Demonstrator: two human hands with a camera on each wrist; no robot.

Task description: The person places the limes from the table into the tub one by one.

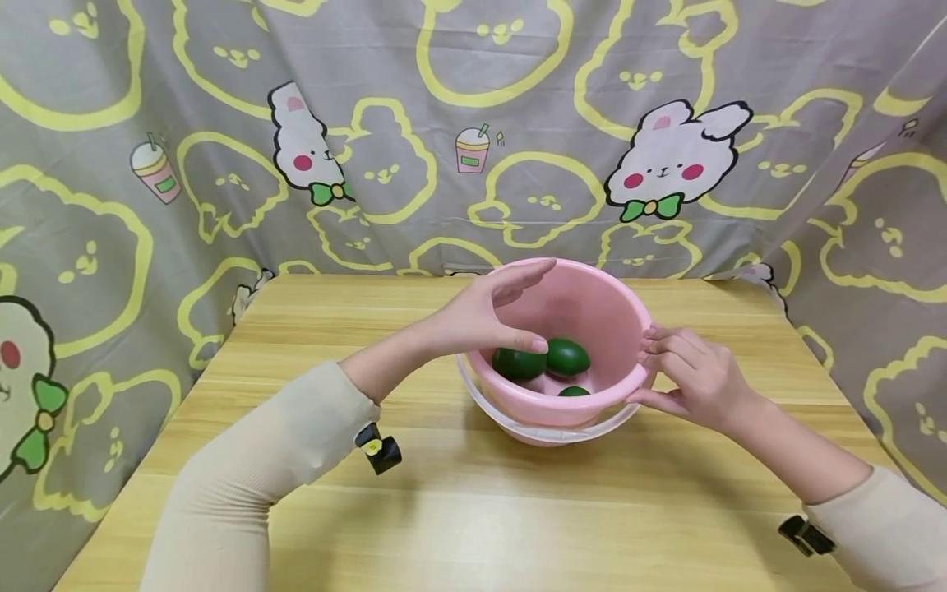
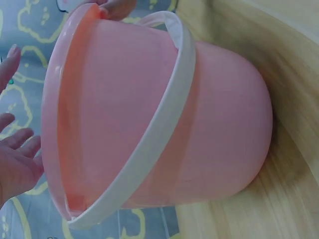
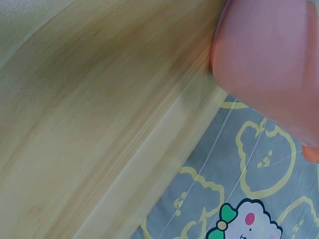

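Observation:
A pink bucket (image 1: 602, 321) stands on the table, its mouth facing up toward me. Several dark green, smooth oval fruits (image 1: 567, 358), resembling avocados, lie at its bottom. My left hand (image 1: 481, 316) is over the left side of the mouth, fingers extended and thumb apart, holding nothing; the thumb overlaps one fruit in the head view. On the opposite side, my right hand (image 1: 699, 378) grips the rim between thumb and fingers. The white handle (image 2: 164, 114) hangs down against the bucket's outer wall. In the right wrist view, only part of the bucket (image 3: 264, 59) shows, without the hand.
The wood-grain table (image 1: 473, 526) extends around the bucket. A grey curtain (image 1: 399, 148) with yellow outlines and rabbit prints hangs behind the table and along both sides. Black clips (image 1: 379, 448) sit by both sleeves.

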